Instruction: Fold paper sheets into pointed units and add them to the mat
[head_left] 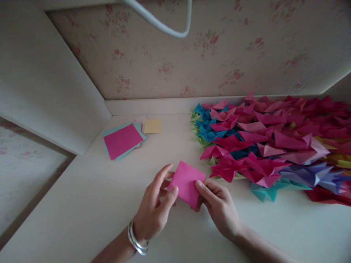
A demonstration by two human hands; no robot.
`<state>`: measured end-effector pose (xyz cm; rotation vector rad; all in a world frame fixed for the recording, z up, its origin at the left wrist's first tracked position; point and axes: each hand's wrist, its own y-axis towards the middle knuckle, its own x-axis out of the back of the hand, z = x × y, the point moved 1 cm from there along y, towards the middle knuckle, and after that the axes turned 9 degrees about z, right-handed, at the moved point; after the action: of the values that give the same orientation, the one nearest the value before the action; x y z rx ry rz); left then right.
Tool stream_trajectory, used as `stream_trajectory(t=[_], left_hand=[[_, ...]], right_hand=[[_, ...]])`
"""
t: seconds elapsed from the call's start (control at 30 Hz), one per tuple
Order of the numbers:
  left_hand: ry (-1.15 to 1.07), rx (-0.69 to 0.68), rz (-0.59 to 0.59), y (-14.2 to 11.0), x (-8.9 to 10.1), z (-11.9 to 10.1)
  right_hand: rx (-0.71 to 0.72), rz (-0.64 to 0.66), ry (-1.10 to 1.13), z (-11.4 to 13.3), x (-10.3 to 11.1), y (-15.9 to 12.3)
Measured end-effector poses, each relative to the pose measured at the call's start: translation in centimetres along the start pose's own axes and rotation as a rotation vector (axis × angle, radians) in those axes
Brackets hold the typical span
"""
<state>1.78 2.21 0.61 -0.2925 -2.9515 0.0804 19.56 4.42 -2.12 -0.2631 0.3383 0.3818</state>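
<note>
A pink square of folded origami paper (187, 182) is held a little above the white table, between my two hands. My left hand (157, 204) has its thumb on the near left edge of the paper, with the fingers behind it. Along the right edge, my right hand (216, 204) pinches the paper between thumb and fingers. Silver bangles (134, 239) circle my left wrist. Part of the fingers of both hands is hidden behind the paper.
Many folded paper figures (260, 138) in pink, blue, green, purple and red cover the table's right side. At the back left lie a stack of magenta and light-blue sheets (123, 140) and a small yellow sheet (153, 126). A white cable (164, 29) hangs before the floral wall.
</note>
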Motion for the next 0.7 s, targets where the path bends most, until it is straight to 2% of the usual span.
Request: stream_trajectory(t=[0.17,0.33,0.47,0.7], left_hand=[[0.101,-0.151,0.173,-0.1,0.1,0.3],[0.013,-0.141,0.211,-0.1,0.1,0.1],[-0.075,-0.088,0.175,0.1,0.0,-0.3],[-0.021,-0.033,-0.042,0.6,0.0,-0.2]], right_hand=[[0.029,0.05,0.145,0.0,0.4,0.1],[0.062,0.089,0.111,0.6,-0.1,0.1],[0.085,0.081,0.029,1.3,-0.4,0.2],[0.161,0.132,0.018,0.7,-0.4,-0.4]])
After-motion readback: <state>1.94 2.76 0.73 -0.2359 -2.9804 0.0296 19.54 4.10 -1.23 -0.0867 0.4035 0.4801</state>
